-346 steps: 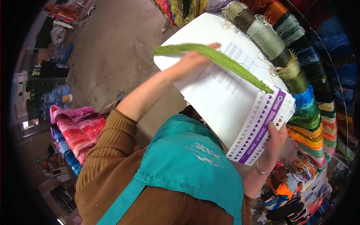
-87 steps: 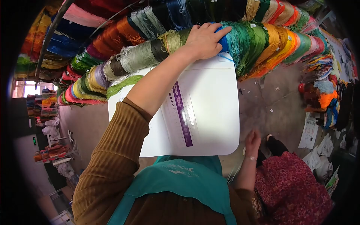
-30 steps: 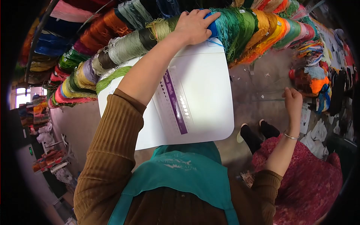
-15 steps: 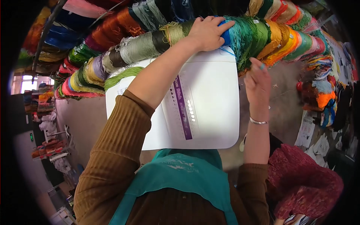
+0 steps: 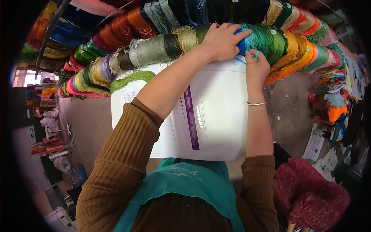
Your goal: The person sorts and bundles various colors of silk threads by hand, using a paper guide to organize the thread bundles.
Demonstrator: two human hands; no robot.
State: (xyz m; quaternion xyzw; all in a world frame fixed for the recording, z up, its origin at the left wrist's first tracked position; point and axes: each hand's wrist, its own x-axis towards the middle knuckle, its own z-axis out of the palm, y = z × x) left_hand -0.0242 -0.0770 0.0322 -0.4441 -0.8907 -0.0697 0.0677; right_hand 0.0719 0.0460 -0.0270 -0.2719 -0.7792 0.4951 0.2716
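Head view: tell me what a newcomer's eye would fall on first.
Probably the long row of many-coloured threads slanting across the top, with the left hand spread over it beside a vivid blue bundle and the right hand close by. Next, likely the white sheet below, bearing a purple strip, above the teal apron.

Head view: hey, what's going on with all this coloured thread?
A person's left hand is spread over the row of thread, beside a blue bunch. The right hand has its fingers bent at that bunch's lower edge; its grip is unclear. Below are a white board, a purple-striped card and a green hank.
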